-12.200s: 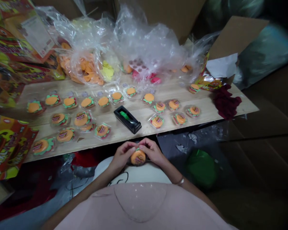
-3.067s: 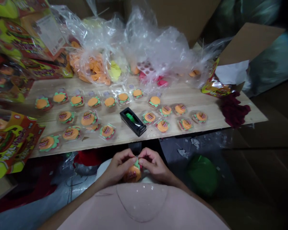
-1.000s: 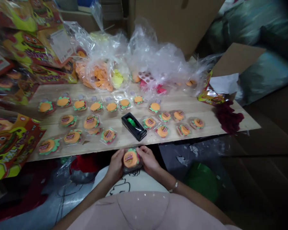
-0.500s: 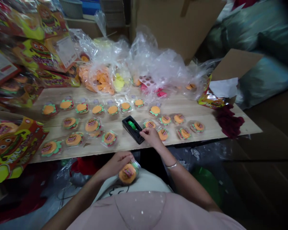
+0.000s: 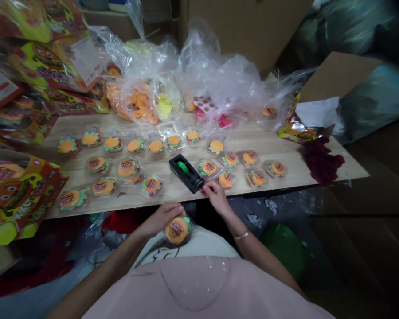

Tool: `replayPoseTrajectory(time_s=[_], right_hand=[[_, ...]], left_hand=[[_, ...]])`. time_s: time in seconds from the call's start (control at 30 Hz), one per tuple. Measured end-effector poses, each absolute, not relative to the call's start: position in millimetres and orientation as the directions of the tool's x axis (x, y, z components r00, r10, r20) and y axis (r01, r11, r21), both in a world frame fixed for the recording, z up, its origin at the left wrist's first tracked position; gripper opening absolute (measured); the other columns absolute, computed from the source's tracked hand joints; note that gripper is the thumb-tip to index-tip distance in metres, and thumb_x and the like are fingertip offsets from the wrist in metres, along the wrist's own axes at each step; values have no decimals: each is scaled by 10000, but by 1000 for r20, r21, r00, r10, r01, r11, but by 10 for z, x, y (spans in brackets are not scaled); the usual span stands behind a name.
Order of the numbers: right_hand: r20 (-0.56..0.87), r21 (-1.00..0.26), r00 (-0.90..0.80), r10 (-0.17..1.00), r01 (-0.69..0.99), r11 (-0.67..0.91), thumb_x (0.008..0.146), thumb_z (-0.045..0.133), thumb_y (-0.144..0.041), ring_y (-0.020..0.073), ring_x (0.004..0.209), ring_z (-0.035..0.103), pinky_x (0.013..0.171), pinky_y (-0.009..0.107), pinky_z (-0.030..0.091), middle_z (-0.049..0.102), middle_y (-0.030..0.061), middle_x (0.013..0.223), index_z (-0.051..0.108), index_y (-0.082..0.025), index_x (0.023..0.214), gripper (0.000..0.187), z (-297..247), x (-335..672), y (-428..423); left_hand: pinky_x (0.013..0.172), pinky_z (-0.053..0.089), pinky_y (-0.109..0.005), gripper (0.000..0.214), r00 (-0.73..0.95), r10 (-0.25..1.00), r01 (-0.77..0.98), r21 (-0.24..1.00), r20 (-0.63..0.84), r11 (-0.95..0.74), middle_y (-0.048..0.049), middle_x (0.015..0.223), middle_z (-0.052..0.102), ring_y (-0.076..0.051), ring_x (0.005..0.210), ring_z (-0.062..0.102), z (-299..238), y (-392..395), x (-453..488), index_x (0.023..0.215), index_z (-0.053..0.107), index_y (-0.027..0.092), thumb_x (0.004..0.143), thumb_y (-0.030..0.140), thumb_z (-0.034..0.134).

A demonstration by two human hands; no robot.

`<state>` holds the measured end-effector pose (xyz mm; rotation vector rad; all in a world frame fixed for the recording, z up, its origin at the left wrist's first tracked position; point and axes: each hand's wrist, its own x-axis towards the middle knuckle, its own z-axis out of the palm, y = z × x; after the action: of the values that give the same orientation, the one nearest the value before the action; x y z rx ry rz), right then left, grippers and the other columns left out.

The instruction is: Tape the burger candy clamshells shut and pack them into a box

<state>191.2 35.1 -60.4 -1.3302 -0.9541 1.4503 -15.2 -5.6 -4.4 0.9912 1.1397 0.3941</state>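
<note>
My left hand [image 5: 163, 218] is closed on a clear plastic case holding an orange-and-green gummy burger [image 5: 177, 230], just in front of my lap. Beyond the table's front edge stands a black tape dispenser [image 5: 190, 178] with a green tape roll [image 5: 183, 166] in it. My right hand [image 5: 216, 195] pinches at the cutter end of that dispenser; the tape between thumb and finger is too small to see clearly. Several cased gummy burgers [image 5: 152, 185] lie on the table to the left of the dispenser, and several more cased burgers [image 5: 226, 179] to its right.
Printed display boxes [image 5: 23, 190] stand at the left, with more stacked behind. Clear bags of orange and yellow pieces [image 5: 133, 99] line the back of the wooden table [image 5: 166, 201]. An open carton [image 5: 299, 128] and a dark red cloth [image 5: 324, 161] occupy the right end.
My right hand has moved slightly right and toward me, from over the dispenser's front to just off its cutter end. My left hand keeps the cased burger in nearly the same place.
</note>
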Motion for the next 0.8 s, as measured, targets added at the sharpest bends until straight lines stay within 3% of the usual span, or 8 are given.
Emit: replayPoseTrajectory(time_s=[0.07, 0.1, 0.2, 0.3, 0.4, 0.5, 0.63, 0.8], right_hand=[[-271, -959, -67, 960, -63, -275, 685, 678, -495, 140, 646, 544, 668, 298, 470, 597, -1, 672, 554, -190, 671, 330, -547, 1941, 314], [-286, -952, -181, 941, -59, -301, 704, 667, -489, 141, 661, 555, 675, 300, 472, 604, 2, 689, 561, -186, 694, 321, -485, 1967, 281], [-257, -935, -638, 726, -26, -355, 772, 622, -448, 130, 700, 560, 691, 279, 462, 598, -4, 735, 582, -169, 775, 282, -225, 2037, 179], [-171, -978, -818, 550, 74, -195, 815, 577, -405, 101, 639, 498, 619, 222, 418, 552, -31, 690, 592, -164, 778, 244, -15, 2021, 147], [-132, -975, -805, 579, 210, 69, 831, 553, -326, 92, 583, 443, 548, 196, 363, 530, -44, 633, 603, -167, 734, 193, 57, 1939, 170], [-103, -905, -711, 696, 357, 231, 794, 603, -263, 99, 578, 454, 538, 202, 339, 557, -33, 637, 619, -168, 736, 112, 61, 1896, 147], [-57, -881, -394, 917, 452, 140, 792, 604, -240, 134, 675, 541, 613, 235, 377, 634, 8, 762, 641, -175, 833, 84, 82, 1935, -17], [-161, -937, -343, 925, 348, -34, 776, 590, -218, 130, 632, 540, 599, 239, 370, 643, 3, 693, 670, -171, 747, 97, 48, 1867, -232]], left_hand=[[507, 316, -202, 352, 438, 713, 232, 835, -548, 500, 24, 586, 509, -89, 527, 409, -17, -46, -135, 699, 588, 133, 777, 473, 537], [510, 317, -203, 347, 457, 710, 236, 843, -536, 484, 24, 588, 505, -90, 530, 410, -6, -42, -128, 700, 589, 132, 781, 465, 533], [508, 313, -203, 333, 513, 694, 218, 859, -505, 464, 27, 583, 489, -90, 527, 402, 19, -35, -107, 688, 583, 137, 775, 456, 541], [496, 296, -202, 320, 519, 702, 204, 868, -488, 452, 38, 572, 460, -87, 516, 375, 62, -34, -71, 666, 559, 147, 756, 454, 559], [489, 280, -202, 343, 510, 724, 231, 884, -465, 405, 45, 554, 416, -85, 517, 345, 136, -42, -40, 605, 513, 153, 750, 460, 556], [478, 271, -199, 362, 490, 745, 254, 891, -454, 376, 45, 545, 400, -85, 516, 333, 182, -64, -44, 573, 492, 157, 754, 466, 544], [487, 305, -203, 337, 448, 768, 260, 889, -458, 378, 29, 583, 474, -97, 528, 376, 170, -88, -75, 644, 575, 151, 770, 459, 519], [522, 328, -205, 329, 447, 779, 283, 896, -440, 344, 21, 586, 483, -101, 558, 401, 180, -100, -45, 631, 568, 145, 772, 436, 512]])
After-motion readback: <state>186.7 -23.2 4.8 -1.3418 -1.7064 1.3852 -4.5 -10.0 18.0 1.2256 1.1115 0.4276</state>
